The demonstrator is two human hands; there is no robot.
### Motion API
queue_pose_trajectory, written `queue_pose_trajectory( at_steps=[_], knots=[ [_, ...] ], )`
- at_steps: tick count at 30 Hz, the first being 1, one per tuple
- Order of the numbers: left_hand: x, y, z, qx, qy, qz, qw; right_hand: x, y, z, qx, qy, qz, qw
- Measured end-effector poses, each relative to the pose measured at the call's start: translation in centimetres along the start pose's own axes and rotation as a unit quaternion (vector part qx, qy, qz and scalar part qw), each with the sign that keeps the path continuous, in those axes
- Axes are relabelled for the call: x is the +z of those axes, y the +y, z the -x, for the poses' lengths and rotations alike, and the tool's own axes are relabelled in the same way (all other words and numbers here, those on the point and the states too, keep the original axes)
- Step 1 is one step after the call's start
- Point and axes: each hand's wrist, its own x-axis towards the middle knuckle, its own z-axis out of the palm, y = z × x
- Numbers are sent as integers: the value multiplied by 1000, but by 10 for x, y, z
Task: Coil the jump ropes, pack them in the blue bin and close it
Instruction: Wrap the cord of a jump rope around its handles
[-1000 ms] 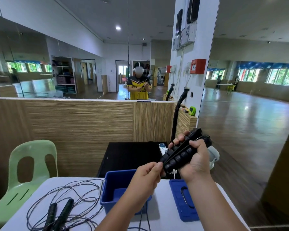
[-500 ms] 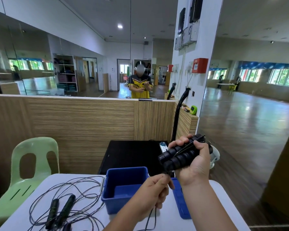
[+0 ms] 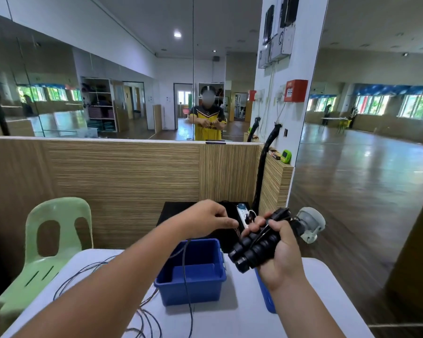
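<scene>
My right hand point(image 3: 282, 250) grips two black ribbed jump rope handles point(image 3: 255, 247) side by side, raised above the table's right half. My left hand point(image 3: 206, 219) is lifted next to them and pinches the thin black cord point(image 3: 185, 267), which hangs down from my fingers over the open blue bin point(image 3: 193, 287). The bin stands empty on the white table point(image 3: 232, 315). Its blue lid point(image 3: 265, 295) lies flat to the right of the bin, mostly behind my right forearm. More loose cord point(image 3: 88, 272) sprawls on the table to the left, partly hidden by my left arm.
A pale green plastic chair point(image 3: 56, 240) stands at the table's left. Behind the table are a wood-grain partition point(image 3: 125, 181) with a mirror above, a black surface carrying a white power strip point(image 3: 242, 214), and a small grey fan point(image 3: 310, 223).
My left hand rose from below the handles to their left side, drawing the cord up with it. My right hand tilted the handles and stayed raised.
</scene>
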Motion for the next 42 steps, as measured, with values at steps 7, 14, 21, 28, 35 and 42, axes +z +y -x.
queue_pose_trajectory(
  at_steps=[7, 14, 21, 28, 35, 42],
  knots=[
    [-3, 34, 19, -8, 39, -9, 999, -12, 8, -8, -25, 63, 35, 997],
    [23, 50, 50, -23, 111, 0, 994, -12, 12, -18, -37, 132, 37, 990],
    [68, 42, 83, -64, 196, 126, 970, -1, 23, -15, -67, 162, -8, 984],
    [102, 37, 115, -143, 214, 429, 866, 12, 36, 6, -50, 172, 0, 984],
    [103, 20, 130, -158, 142, 476, 853, 16, 48, 22, -55, 139, -11, 989],
    [89, -10, 130, -101, 15, 429, 898, 29, 55, 37, -47, 136, -18, 989]
  ],
)
